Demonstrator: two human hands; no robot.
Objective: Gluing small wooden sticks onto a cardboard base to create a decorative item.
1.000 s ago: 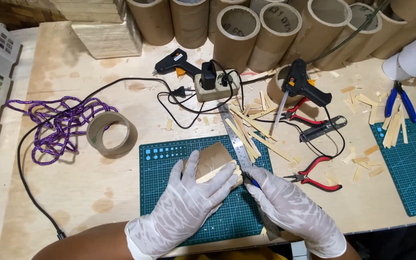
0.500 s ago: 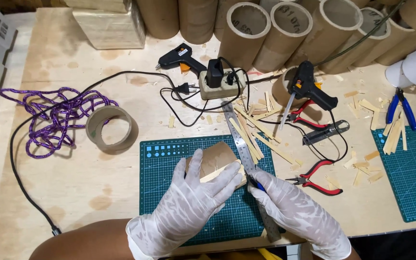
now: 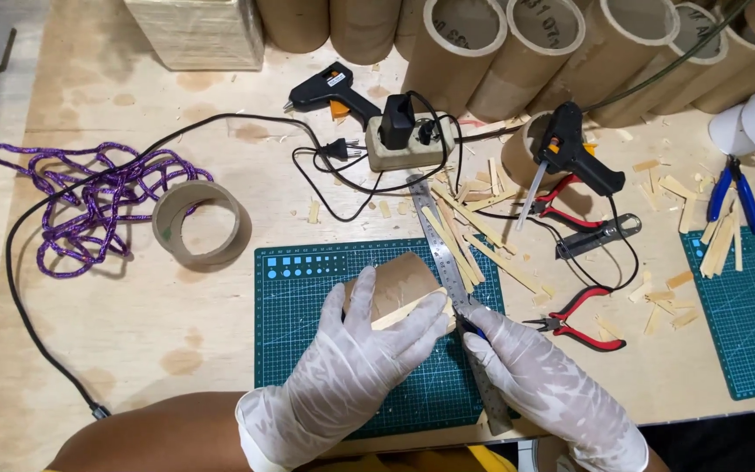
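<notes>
I read this as a trimming step: low in the centre of the frame my left hand (image 3: 356,371) has its fingers closed on a curved cardboard piece (image 3: 395,287) and a thin wooden strip (image 3: 411,309) laid across it, pinning both on the green cutting mat (image 3: 308,288), while my right hand (image 3: 535,378) grips a small blue-handled tool, probably a knife, beside the steel ruler (image 3: 443,253). The next stroke seems to need steady downward pressure and left fingertips kept off the edge. The plywood desk (image 3: 115,341) carries glue guns, pliers, purple cord, a tape ring and cardboard tubes along the top.
</notes>
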